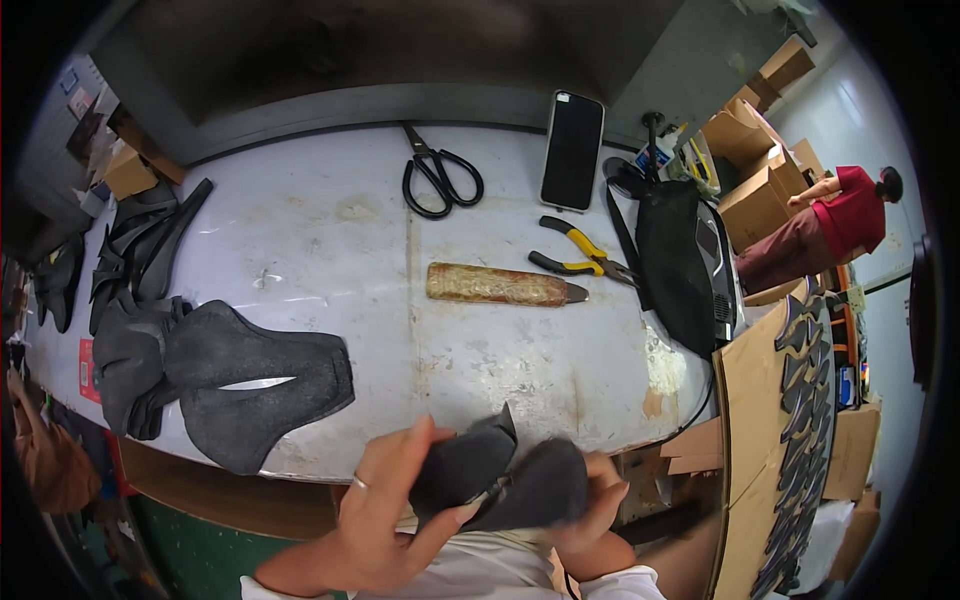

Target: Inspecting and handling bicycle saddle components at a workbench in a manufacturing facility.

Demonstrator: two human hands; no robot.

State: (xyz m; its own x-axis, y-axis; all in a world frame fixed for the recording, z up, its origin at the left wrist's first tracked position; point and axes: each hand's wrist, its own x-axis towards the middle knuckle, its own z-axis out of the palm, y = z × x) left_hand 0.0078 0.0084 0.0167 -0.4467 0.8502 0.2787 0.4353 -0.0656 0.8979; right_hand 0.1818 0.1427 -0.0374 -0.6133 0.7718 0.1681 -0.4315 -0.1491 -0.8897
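At the table's near edge, a dark shoe upper piece (pixel 545 485) is bent between my two hands. My left hand (pixel 385 500) wears a ring and grips its left part, thumb toward the middle and fingers behind. My right hand (pixel 597 505), slightly blurred, closes round the right end; most of its fingers are hidden by the piece. A light, narrow detail shows along the fold, too small to make out. To the left, flat black uppers (pixel 260 350) lie in a stack. Beyond my hands rests a tool with a worn, wrapped handle (pixel 495 285) and a dark tip.
On the white table (pixel 350 230) lie black-handled scissors (pixel 440 180), a phone (pixel 572 150) and yellow-black pliers (pixel 590 255). A black-covered device (pixel 675 260) stands at the right. Dark pieces (pixel 800 400) line a cardboard sheet. A person in red (pixel 850 215) stands farther off.
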